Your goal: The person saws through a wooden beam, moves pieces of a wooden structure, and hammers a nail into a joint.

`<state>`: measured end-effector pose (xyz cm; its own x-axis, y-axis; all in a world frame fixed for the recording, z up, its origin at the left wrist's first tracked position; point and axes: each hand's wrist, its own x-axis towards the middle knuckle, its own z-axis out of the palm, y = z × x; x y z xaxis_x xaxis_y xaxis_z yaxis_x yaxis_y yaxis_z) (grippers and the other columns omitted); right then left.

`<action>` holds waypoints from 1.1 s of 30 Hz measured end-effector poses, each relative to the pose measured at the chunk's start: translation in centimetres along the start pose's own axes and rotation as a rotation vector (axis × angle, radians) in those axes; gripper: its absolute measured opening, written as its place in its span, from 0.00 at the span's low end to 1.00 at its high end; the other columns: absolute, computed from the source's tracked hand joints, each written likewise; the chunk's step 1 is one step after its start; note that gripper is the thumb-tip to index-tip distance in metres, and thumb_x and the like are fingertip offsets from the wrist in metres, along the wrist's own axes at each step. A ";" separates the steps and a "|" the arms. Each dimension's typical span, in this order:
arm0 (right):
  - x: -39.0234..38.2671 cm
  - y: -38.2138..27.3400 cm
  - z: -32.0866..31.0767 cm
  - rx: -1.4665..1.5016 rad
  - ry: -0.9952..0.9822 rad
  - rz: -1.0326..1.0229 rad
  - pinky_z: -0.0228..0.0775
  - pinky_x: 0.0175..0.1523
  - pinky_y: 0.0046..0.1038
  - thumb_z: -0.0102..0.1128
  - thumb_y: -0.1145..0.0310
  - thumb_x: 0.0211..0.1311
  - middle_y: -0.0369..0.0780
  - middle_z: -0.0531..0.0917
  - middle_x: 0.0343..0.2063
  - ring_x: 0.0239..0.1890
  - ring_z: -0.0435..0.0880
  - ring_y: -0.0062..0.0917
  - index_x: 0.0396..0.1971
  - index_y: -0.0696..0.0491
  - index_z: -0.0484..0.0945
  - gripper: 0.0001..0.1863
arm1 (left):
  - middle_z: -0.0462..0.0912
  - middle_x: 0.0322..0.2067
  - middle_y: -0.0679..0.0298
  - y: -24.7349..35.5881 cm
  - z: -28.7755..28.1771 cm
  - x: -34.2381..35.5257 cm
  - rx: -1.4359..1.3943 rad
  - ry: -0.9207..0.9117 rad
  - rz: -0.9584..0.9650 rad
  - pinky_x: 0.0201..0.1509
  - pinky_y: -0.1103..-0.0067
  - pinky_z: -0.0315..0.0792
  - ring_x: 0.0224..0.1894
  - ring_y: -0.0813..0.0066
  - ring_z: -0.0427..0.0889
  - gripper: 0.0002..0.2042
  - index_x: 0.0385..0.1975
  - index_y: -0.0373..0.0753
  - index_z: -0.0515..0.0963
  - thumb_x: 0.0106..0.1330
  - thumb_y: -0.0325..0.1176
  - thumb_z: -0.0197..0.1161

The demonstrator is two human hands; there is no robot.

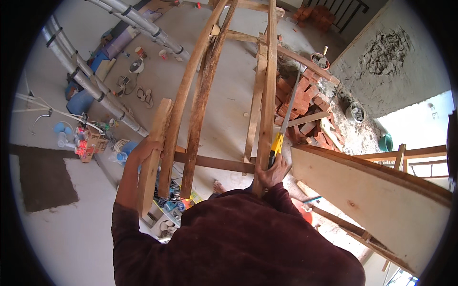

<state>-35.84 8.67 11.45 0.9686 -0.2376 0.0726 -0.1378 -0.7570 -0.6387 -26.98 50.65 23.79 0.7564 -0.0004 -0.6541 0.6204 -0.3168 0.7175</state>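
My left hand (pixel 147 150) is wrapped round a short, thick piece of timber (pixel 149 183) that stands at the left of a wooden frame. In my right hand (pixel 273 174) is a handsaw (pixel 276 144) with a yellow and black handle. Its long blade points away from me, beside the frame's right-hand beam (pixel 268 95). The heel of that hand lies close against the beam; whether it also grips it, I cannot tell. Two long, worn poles, one a dark, rough pole (pixel 202 105), run away from me between my hands. A dark crosspiece (pixel 214 163) joins the frame near my body.
Red bricks (pixel 303 97) lie heaped right of the frame. A large wooden panel (pixel 353 195) slants at the right. Metal poles (pixel 86 81) cross at the left. Sandals (pixel 144 96), a cardboard box (pixel 97 143) and a green bucket (pixel 385 142) are on the floor.
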 end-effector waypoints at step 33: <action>0.4 -5.5 8.5 0.225 -0.187 -0.187 0.71 0.41 0.43 0.59 0.55 0.64 0.48 0.80 0.35 0.36 0.81 0.43 0.48 0.56 0.69 0.22 | 0.74 0.38 0.66 -47.1 -0.6 -21.6 -0.616 0.786 -0.297 0.39 0.78 0.73 0.36 0.77 0.75 0.24 0.54 0.37 0.69 0.68 0.49 0.56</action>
<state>-32.96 17.87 8.49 0.9968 0.0239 0.0765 0.0748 -0.6186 -0.7821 -72.45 66.19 4.25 0.3410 0.6864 -0.6424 0.6349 0.3358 0.6958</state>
